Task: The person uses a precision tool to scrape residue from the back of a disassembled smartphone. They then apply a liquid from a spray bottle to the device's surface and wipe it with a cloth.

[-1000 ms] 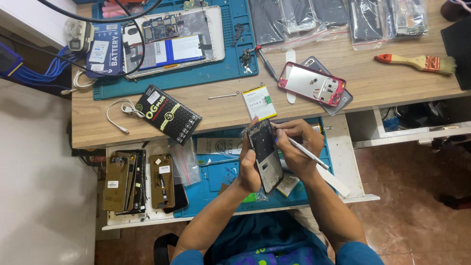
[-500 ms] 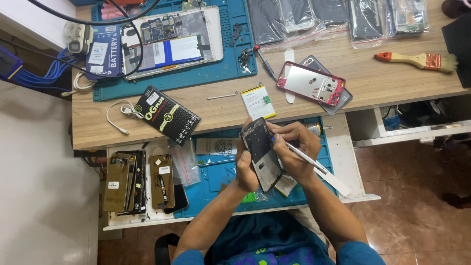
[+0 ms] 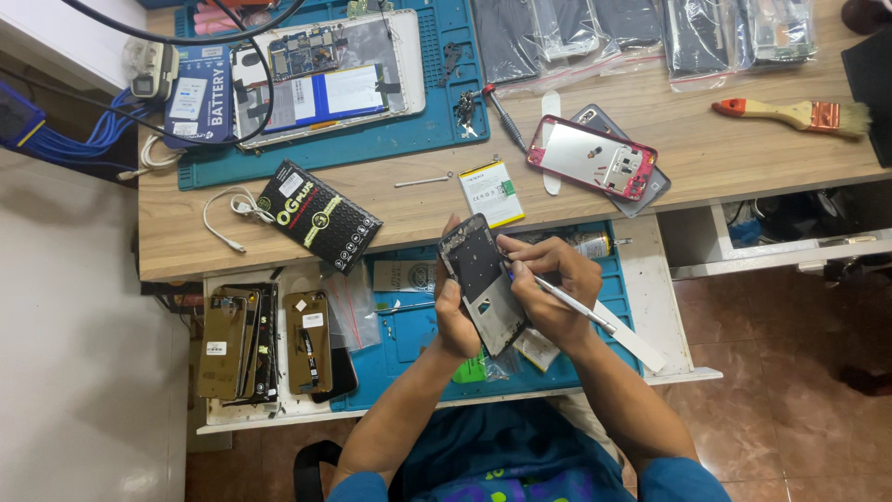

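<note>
Dark and stripped of its parts, a phone frame is held tilted above the blue mat of the pull-out tray, below the bench's front edge. It is clamped from beneath by the left hand. A slim metal tool is pinched in the right hand, fingers curled together against the frame's edge.

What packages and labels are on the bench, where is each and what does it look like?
Black retail box: flat, rectangular, green-white print, bench front left.
Blue battery box: rectangular, white label, far left.
Phone battery: white label, green marks, bench centre.
Clear plastic bags: dark parts inside, top right.
</note>
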